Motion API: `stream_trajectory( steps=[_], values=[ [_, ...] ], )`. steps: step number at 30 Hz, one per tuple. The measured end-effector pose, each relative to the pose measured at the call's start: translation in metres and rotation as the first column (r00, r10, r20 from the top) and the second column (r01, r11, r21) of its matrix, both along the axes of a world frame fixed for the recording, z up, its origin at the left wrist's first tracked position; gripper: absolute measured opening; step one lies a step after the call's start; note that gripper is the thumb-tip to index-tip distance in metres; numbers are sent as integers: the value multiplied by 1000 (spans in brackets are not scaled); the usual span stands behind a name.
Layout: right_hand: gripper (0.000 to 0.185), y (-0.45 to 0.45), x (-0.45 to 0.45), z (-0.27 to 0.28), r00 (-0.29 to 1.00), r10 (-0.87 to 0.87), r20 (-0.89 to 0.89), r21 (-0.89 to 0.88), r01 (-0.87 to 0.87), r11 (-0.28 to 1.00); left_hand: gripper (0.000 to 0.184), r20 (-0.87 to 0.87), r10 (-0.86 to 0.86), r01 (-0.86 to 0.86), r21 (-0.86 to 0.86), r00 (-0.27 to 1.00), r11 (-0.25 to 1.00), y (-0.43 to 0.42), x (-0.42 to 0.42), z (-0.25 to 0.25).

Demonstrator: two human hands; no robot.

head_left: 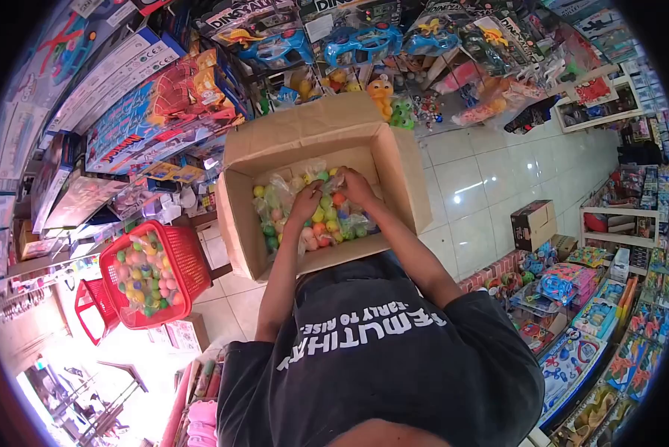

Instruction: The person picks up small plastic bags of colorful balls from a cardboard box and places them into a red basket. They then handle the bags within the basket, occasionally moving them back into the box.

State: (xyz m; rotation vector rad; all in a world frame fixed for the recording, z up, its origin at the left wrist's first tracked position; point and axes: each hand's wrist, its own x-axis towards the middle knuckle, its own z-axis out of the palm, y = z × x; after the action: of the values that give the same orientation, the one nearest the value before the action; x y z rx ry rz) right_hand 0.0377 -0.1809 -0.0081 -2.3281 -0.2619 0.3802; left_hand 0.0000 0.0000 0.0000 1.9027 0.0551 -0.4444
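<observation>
An open cardboard box [390,160] stands in front of my body. Inside it lie small coloured balls [323,216], several of them wrapped in clear plastic bags [278,195]. My left hand [306,201] reaches into the box with its fingers bent and closed on thin clear plastic over the balls. Close beside it, my right hand [355,188] pinches the same crinkled plastic near the far side of the box. The fingertips are partly hidden by the hands and the shiny plastic.
Left of the box is a red plastic basket [189,257] holding a bag of coloured balls [146,276]. Boxed toys [163,112] are stacked at the left. Hanging toy packs [364,41] line the back. Tiled floor [476,179] lies right, with a brown carton [534,225] and toy shelves.
</observation>
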Motion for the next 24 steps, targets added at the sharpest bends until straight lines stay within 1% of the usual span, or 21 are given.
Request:
stream_trajectory(
  steps=[2, 3, 5, 6, 8, 9, 11, 12, 14, 15, 16, 17, 18, 19, 20, 21, 23, 24],
  values=[
    [42, -2, 3, -12, 982, 131, 135, 161, -152, 975, 40, 48, 7, -7, -2, 999, 1000, -4, 2, 1],
    [42, 11, -8, -6, 982, 135, 135, 173, -158, 972, 40, 46, 13, -13, 11, 999, 1000, 7, -9, 5],
    [42, 16, -11, 9, 974, 224, 24, 181, -225, 957, 41, 2, 14, -14, 34, 1000, 999, 6, -12, 5],
    [42, 14, -11, 8, 973, 229, 24, 178, -229, 957, 41, 4, 19, -19, 31, 1000, 999, 2, -14, 8],
    [43, 15, -12, 4, 970, 234, 70, 168, -243, 955, 44, 36, 134, -137, 86, 990, 987, -2, -25, 12],
    [43, 16, -13, 8, 968, 243, 67, 174, -251, 952, 44, 32, 143, -146, 92, 989, 985, -1, -31, 18],
    [48, 14, -11, 18, 962, 274, 22, 142, -274, 951, 46, 87, 170, -181, 154, 982, 971, -2, -38, 34],
    [48, 12, -10, 23, 958, 286, 31, 145, -287, 947, 46, 95, 182, -195, 158, 979, 968, -2, -41, 43],
    [50, 5, -14, 31, 927, 352, 132, 161, -371, 915, 45, 72, 227, -232, 80, 971, 969, -4, -54, 60],
    [50, -2, -19, 43, 921, 366, 134, 163, -385, 909, 45, 73, 242, -247, 82, 968, 966, -7, -62, 67],
    [48, -9, -27, 60, 942, 335, 13, 279, -325, 903, 43, -4, 336, -333, -148, 942, 931, -10, -71, 74],
    [46, -16, -35, 72, 943, 313, -112, 383, -249, 889, 40, -97, 408, -414, -362, 908, 835, -13, -81, 82],
    [46, -24, -44, 75, 939, 327, -107, 388, -263, 883, 40, -91, 422, -425, -358, 902, 831, -16, -92, 100],
    [42, -34, -55, 77, 950, 303, -75, 471, -234, 850, 37, -188, 396, -433, -521, 899, 735, -20, -104, 124],
    [38, -43, -67, 78, 960, 275, -50, 551, -203, 810, 35, -278, 347, -440, -662, 896, 606, -24, -118, 137],
    [38, -52, -79, 91, 957, 285, -48, 554, -212, 805, 35, -275, 358, -446, -660, 892, 604, -27, -134, 140],
    [32, -73, -106, 137, 938, 284, -198, 605, -111, 788, 34, -297, 183, -348, -754, 937, 557, -31, -165, 142],
    [32, -85, -118, 148, 936, 290, -196, 605, -117, 787, 34, -296, 189, -350, -755, 936, 555, -35, -179, 141]
  ],
)
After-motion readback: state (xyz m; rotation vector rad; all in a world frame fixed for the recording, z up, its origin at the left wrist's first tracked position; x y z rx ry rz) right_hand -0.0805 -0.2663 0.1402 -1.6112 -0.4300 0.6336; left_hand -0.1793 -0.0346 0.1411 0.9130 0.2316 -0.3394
